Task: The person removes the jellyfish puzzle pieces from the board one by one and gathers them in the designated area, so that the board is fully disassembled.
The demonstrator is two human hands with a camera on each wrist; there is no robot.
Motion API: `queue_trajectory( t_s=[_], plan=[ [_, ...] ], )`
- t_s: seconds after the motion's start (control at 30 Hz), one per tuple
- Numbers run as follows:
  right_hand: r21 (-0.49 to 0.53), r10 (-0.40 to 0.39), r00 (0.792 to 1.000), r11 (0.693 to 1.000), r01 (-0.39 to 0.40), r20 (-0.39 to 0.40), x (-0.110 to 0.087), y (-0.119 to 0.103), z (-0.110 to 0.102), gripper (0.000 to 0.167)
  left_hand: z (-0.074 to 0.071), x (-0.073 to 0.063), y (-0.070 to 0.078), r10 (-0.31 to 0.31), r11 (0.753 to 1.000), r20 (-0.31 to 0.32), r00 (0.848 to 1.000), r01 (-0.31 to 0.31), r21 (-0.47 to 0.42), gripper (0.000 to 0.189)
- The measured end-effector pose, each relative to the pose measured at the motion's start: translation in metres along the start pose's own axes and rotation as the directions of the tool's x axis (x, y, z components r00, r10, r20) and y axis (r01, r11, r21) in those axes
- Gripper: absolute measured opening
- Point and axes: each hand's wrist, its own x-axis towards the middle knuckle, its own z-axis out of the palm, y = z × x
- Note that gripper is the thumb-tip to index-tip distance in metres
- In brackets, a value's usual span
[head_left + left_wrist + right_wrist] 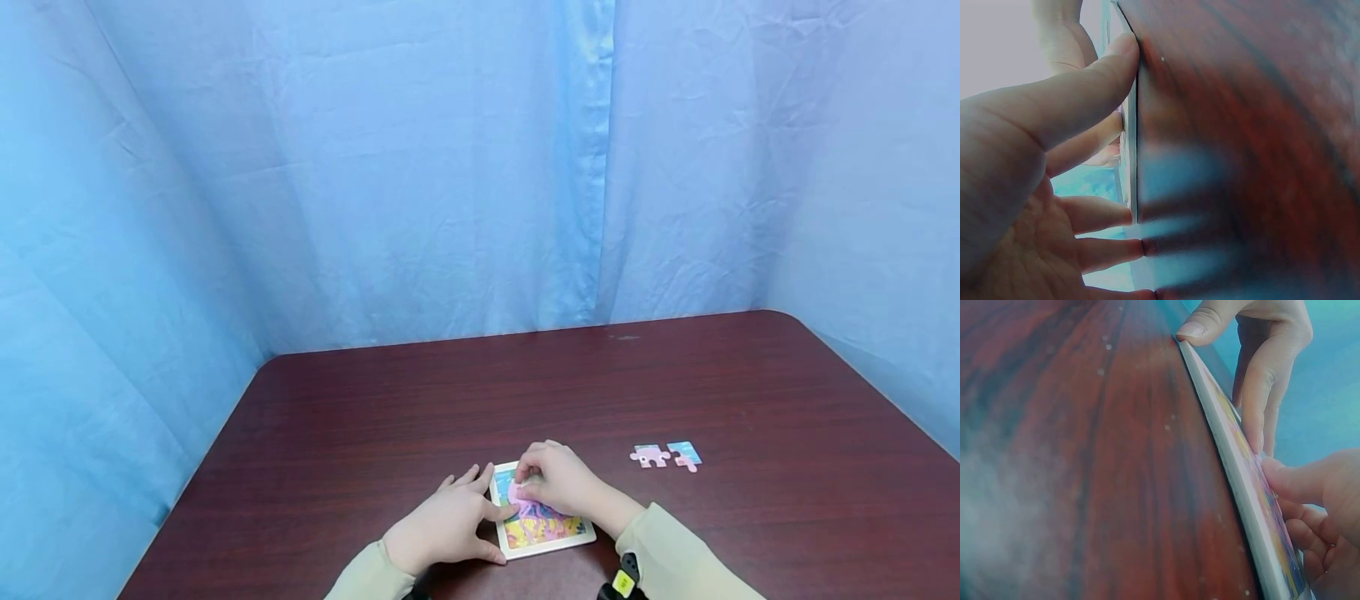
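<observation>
partly beneath the fingers (503, 512), the puzzle (534, 532)

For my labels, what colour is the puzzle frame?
Puzzle frame: off-white, clearest in the head view.

The left hand (448, 518) is splayed (right (561, 481) curled).

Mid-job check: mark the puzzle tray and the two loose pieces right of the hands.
Puzzle tray (551, 547): head view, on its near rim.
Left loose piece (650, 454): head view, on its pink middle.
Right loose piece (686, 452): head view, on its blue area.
</observation>
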Motion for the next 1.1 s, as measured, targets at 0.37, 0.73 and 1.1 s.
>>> queue_trajectory(
  t_s=[0.37, 0.73, 1.1],
  plan=[
    [0.070, -0.015, 1.000, 0.997, 0.015, 0.004, 0.0015, -0.0001, -0.0001, 0.013, -0.0003, 0.0000, -0.0002, 0.000, 1.000, -0.008, 1.000, 0.000, -0.008, 0.055],
    [0.148, 0.009, 0.998, 0.989, -0.017, 0.055, 0.0048, -0.0055, -0.0027, 0.029, 0.0020, 0.0006, -0.0011, 0.032, 0.998, -0.040, 0.999, -0.030, 0.050, 0.051],
    [0.137, -0.010, 0.998, 0.991, 0.001, 0.063, 0.0042, -0.0051, -0.0014, 0.031, 0.0021, -0.0001, -0.0004, 0.024, 0.998, -0.034, 0.999, -0.022, 0.052, 0.052]
  ],
)
